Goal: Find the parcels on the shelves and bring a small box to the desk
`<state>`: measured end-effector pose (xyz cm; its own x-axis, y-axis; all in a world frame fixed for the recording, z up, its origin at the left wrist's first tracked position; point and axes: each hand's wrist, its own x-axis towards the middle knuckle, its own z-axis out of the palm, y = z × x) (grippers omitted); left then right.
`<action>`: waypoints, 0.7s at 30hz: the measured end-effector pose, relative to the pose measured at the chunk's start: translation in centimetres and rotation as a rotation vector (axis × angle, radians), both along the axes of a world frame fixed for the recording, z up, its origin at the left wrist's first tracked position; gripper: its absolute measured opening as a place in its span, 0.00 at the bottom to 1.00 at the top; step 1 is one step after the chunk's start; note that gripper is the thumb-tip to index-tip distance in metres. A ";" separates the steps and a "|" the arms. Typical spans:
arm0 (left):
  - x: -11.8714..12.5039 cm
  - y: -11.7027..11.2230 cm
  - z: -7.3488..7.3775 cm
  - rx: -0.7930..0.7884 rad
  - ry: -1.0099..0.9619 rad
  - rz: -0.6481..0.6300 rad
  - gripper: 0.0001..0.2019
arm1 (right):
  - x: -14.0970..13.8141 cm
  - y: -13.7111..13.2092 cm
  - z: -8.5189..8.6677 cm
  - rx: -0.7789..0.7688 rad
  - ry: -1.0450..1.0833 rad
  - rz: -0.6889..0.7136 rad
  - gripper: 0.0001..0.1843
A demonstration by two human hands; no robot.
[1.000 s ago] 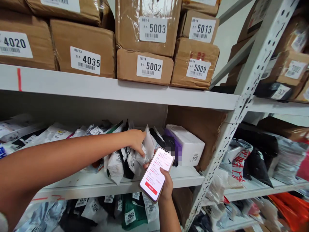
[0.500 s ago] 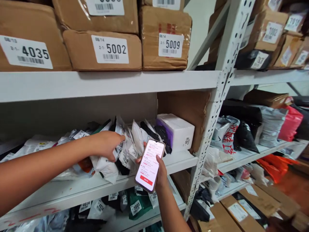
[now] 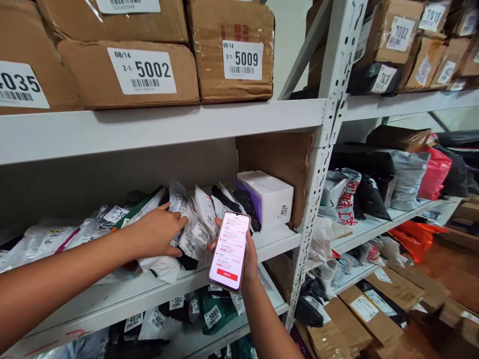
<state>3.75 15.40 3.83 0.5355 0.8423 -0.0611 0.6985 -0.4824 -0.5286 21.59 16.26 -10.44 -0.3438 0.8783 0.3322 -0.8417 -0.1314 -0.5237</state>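
Observation:
My right hand (image 3: 250, 262) holds a smartphone (image 3: 229, 249) upright in front of the shelf, its lit screen showing a list with a red button at the bottom. To its left, my left hand (image 3: 157, 232) reaches over a row of plastic-wrapped parcels with its fingers apart. The fingertips lie against a clear plastic parcel (image 3: 178, 195); whether they press on it I cannot tell. Just beside them, labelled parcels such as 5019 (image 3: 187, 244) and 5020 (image 3: 201, 232) lean together. Beneath my left hand, a white parcel (image 3: 164, 269) hangs slightly over the shelf edge.
A white box (image 3: 275, 197) marked 4038 stands at the shelf's right end. Cardboard boxes (image 3: 142, 72) fill the shelf above, and bagged parcels (image 3: 213, 309) lie below. The perforated post (image 3: 318, 189) separates another loaded rack; cartons (image 3: 366, 311) cover the floor at right.
The camera view has shifted, so the shelves appear further left. My left hand's fingers have spread and drawn slightly back from the parcels. The phone's list has scrolled slightly.

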 end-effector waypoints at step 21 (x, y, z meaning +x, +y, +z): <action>-0.7 -0.4 -0.4 0.081 -0.043 -0.058 0.21 | 0.0 -0.1 0.2 -0.023 0.010 0.000 0.49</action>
